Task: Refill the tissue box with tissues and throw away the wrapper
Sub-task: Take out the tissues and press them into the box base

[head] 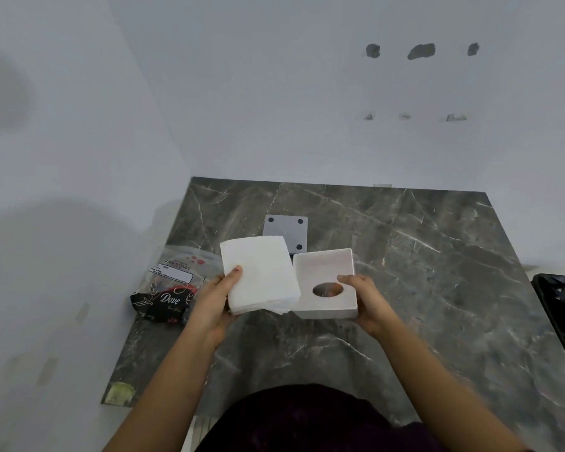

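My left hand (216, 303) grips a thick stack of white tissues (260, 274) from its left edge, holding it above the table. My right hand (367, 300) holds the white square tissue box (323, 267) upside down, its open side facing me and the oval dispensing hole (327, 289) showing through its bottom. The stack's right edge touches or overlaps the box's left wall. The empty plastic wrapper (173, 285), clear on top with a black printed end, lies crumpled on the table left of my left hand.
A grey square base plate (286, 234) with dark round feet lies just behind the tissues on the dark marble table (421, 256). A black-lined bin (561, 308) stands past the table's right edge. White walls close the left and back.
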